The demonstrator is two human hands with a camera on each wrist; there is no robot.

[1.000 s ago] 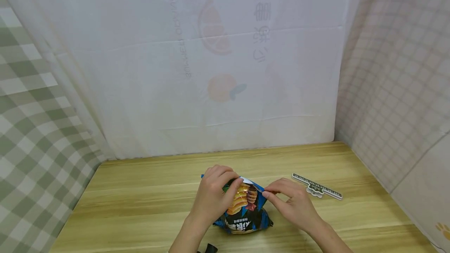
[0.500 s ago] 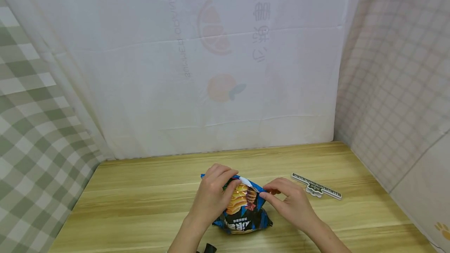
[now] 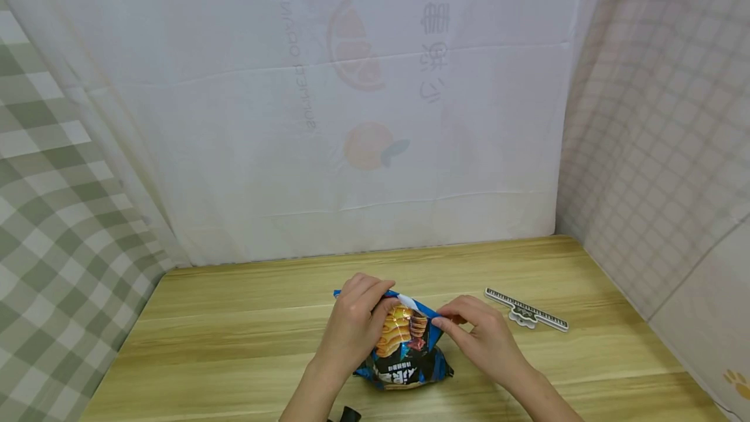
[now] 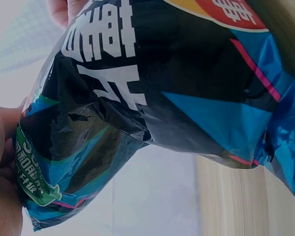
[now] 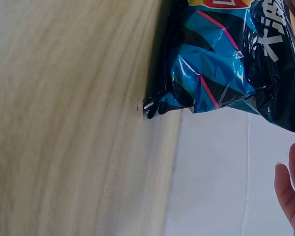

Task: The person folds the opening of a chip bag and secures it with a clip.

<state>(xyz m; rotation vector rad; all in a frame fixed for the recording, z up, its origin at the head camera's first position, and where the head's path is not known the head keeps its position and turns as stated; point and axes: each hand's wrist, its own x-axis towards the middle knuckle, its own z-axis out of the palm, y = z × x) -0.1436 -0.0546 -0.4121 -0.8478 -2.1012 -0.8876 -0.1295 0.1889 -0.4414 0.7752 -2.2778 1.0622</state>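
The left hand (image 3: 353,323) and right hand (image 3: 487,338) pinched a snack bag (image 3: 404,362) between bent fingers (image 3: 459,305), lower centre; a clip (image 3: 525,309) lay lower right.

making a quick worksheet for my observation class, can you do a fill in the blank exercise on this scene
1. The right hand and the ____ hand both hold the snack bag.
2. The clip lies on the table, nearer to the ____ hand than to the other.
3. The checked cloth at far left is white and ____.
4. The whole round fruit printed on the back cloth is coloured ____.

Missing words: left; right; green; orange
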